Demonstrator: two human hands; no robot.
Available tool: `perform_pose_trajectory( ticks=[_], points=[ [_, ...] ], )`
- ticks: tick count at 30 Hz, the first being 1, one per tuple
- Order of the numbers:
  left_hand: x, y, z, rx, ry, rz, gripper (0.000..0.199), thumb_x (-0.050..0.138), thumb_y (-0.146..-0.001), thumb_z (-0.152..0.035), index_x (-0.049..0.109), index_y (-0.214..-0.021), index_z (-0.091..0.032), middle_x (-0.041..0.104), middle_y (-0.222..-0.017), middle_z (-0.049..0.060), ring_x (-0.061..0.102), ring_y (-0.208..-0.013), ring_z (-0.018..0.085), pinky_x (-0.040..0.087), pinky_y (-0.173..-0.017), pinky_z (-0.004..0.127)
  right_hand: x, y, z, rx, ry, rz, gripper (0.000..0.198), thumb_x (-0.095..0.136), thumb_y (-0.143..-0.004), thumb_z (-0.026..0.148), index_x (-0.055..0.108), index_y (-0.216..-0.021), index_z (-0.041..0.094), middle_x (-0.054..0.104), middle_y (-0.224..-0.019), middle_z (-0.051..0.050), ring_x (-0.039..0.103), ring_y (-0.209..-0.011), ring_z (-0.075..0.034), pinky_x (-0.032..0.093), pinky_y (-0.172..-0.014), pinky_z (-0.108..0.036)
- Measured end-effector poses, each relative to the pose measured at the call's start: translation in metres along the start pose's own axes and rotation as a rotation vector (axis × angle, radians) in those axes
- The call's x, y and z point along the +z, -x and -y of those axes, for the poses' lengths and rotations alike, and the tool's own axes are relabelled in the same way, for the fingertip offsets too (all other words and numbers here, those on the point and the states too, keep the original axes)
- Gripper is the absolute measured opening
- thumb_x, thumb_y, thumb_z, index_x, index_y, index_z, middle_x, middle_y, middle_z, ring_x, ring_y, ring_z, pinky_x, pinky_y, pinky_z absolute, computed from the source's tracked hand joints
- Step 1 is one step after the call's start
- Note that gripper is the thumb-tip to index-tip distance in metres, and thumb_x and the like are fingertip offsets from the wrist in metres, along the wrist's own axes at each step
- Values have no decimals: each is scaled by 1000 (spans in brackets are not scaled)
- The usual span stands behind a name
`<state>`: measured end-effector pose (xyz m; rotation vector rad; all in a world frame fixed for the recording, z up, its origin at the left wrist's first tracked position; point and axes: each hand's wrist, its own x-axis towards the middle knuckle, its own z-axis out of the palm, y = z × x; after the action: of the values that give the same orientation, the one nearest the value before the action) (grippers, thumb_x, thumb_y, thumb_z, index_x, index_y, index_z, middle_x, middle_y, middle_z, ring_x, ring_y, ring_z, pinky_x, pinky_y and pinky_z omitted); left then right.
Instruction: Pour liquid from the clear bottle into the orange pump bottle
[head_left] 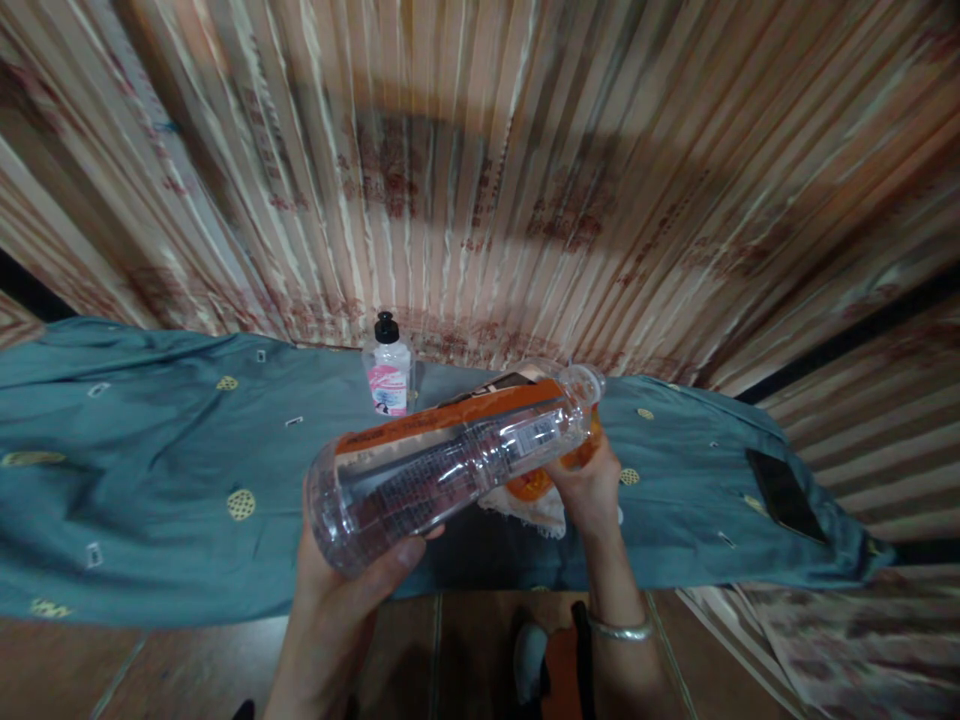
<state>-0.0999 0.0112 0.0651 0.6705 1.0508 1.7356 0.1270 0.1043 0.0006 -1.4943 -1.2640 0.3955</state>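
Observation:
A large clear plastic bottle [465,460] with an orange and cream label lies tilted across the middle of the view. Its capless mouth points up and to the right. My left hand [352,590] is wrapped around the bottle's base, thumb along the near side. Behind the mouth end, my right hand [589,480] closes around an orange, see-through object [577,455], mostly hidden by the bottle and my fingers. Below it, a frayed white cloth [551,515] rests on the table. A silvery bangle [622,632] circles my right wrist.
A teal cloth with pineapple prints [172,440] covers the long table. Toward its back stands a clear squeeze bottle [388,375] with a black cap and pink label. At the right lies a dark phone [784,495]. A patterned pleated curtain [480,180] hangs close behind.

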Motion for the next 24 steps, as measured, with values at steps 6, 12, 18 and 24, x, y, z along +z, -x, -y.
perform_pose_trajectory(
  ticks=[6, 12, 18, 24],
  points=[
    [0, 2, 0, -20, 48, 7, 70, 96, -57, -21, 64, -119, -26, 79, -106, 3, 78, -82, 27, 68, -64, 36, 0, 0, -1, 5, -8, 4, 47, 80, -62, 41, 62, -100, 22, 77, -82, -5, 75, -83, -30, 60, -75, -40],
    [-1, 2, 1, -29, 69, 5, 75, 96, -58, -20, 63, -125, -27, 78, -108, 3, 78, -83, 26, 68, -65, 35, 0, -1, 2, 14, -23, 11, 44, 77, -63, 42, 62, -99, 23, 77, -83, -5, 73, -76, -27, 59, -69, -37],
    [1, 1, -2, -20, 2, 18, 69, 94, -57, -22, 65, -119, -24, 77, -113, 8, 77, -85, 29, 68, -64, 38, -1, 0, 3, 28, -8, 21, 46, 78, -63, 43, 62, -101, 22, 77, -83, -4, 73, -73, -27, 58, -67, -37],
    [-1, -1, 0, -29, -5, 6, 69, 94, -55, -22, 66, -118, -23, 75, -114, 9, 76, -88, 31, 67, -63, 38, -1, 0, 2, 20, 20, 15, 46, 77, -62, 43, 60, -100, 23, 76, -80, -3, 72, -73, -27, 57, -66, -37]
  ],
)
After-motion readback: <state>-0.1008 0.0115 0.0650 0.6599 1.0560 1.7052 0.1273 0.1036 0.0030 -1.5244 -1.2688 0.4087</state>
